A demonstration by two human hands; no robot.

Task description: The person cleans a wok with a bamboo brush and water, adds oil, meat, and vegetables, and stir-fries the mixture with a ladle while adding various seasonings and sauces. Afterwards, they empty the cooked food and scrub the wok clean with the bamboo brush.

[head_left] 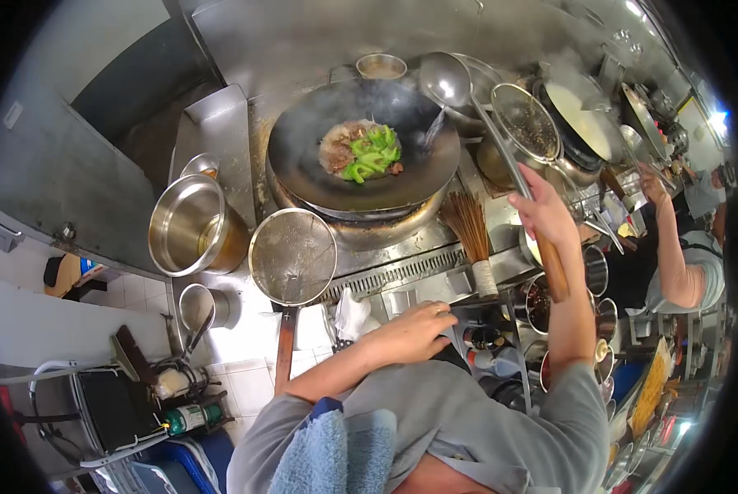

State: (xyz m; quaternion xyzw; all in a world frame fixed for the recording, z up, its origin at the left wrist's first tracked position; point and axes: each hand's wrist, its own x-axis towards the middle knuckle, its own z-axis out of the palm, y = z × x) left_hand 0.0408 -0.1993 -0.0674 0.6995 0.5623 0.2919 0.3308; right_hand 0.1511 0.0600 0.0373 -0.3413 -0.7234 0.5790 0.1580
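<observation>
Grip of the right hand (544, 216) is closed round the handle of a ladle (446, 80); the left hand (412, 331), loosely curled, holds nothing visible. Meat and greens (367, 154) sit in the wok (299, 156). On the steel desk (239, 284), a strainer (293, 257), metal pot (186, 226) and bristle brush (469, 235) crowd its near side. Steam hangs over the range; a co-worker (684, 267) stands at right.

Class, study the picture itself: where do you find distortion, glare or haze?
Head view: fisheye distortion, with black corners; a bright glare spot on the ladle; steam hazing the upper right; a lamp blooming near the right edge.
</observation>
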